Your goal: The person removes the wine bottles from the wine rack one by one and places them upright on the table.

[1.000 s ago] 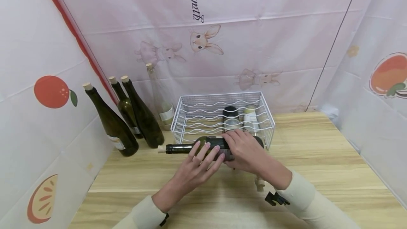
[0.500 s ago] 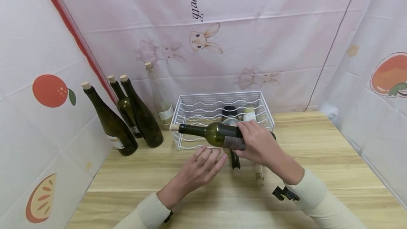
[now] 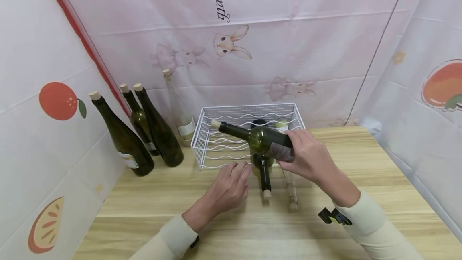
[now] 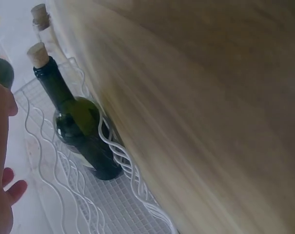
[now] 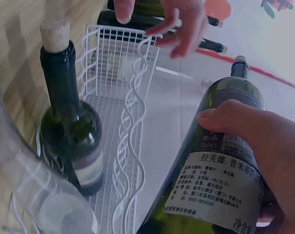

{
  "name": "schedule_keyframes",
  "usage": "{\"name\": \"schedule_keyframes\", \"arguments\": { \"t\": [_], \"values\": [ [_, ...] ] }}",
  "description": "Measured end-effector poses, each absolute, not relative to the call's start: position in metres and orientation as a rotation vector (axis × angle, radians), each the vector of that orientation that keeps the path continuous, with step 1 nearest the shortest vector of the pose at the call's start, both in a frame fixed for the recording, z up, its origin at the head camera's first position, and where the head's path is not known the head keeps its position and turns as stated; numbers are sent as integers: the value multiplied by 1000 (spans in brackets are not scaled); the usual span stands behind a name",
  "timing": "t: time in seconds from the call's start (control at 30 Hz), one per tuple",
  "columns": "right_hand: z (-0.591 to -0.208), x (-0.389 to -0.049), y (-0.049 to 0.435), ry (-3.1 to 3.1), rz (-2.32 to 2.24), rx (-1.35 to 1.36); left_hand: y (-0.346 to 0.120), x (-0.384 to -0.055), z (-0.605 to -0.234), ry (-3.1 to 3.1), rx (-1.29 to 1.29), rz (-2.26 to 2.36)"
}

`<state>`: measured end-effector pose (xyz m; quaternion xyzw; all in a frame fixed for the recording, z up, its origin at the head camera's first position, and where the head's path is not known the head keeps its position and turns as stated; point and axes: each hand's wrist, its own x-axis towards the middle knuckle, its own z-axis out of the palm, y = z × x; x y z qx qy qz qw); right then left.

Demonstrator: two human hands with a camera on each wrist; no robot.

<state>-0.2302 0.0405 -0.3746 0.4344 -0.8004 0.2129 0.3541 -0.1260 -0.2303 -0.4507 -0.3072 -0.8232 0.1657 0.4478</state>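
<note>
My right hand [image 3: 306, 155] grips the body of a dark green wine bottle [image 3: 260, 136], held tilted above the wire rack with its corked neck toward the left. In the right wrist view, the bottle's printed back label [image 5: 213, 187] shows beneath the thumb. My left hand [image 3: 229, 187] is by the front edge of the white wire rack [image 3: 249, 109], fingers loosely bent and holding nothing. Inside the rack lie another corked green wine bottle [image 3: 265, 177] and, to its right, a clear corked bottle [image 3: 290, 181], both necks pointing toward me.
Several corked bottles stand at the left: a green one [image 3: 124, 143] in front, two more dark ones, and a clear bottle [image 3: 184, 121] beside the rack. Wooden tabletop [image 3: 252, 232] lies under everything. A pink printed curtain [image 3: 288, 51] hangs close behind the rack.
The right hand has raised the wine bottle and carried it back and right over the rack, tilting its neck upward. The left hand has come off the bottle and stayed near the rack's front.
</note>
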Motion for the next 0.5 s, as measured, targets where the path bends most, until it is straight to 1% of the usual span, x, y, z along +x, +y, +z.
{"name": "schedule_keyframes", "arguments": {
  "t": [0.27,0.5],
  "values": [
    [-375,-240,62,-2046,600,1064,-230,-131,-456,-2177,-704,372],
    [-374,-250,78,-2074,653,1011,-228,-135,-460,-2410,-583,134]
  ]
}}
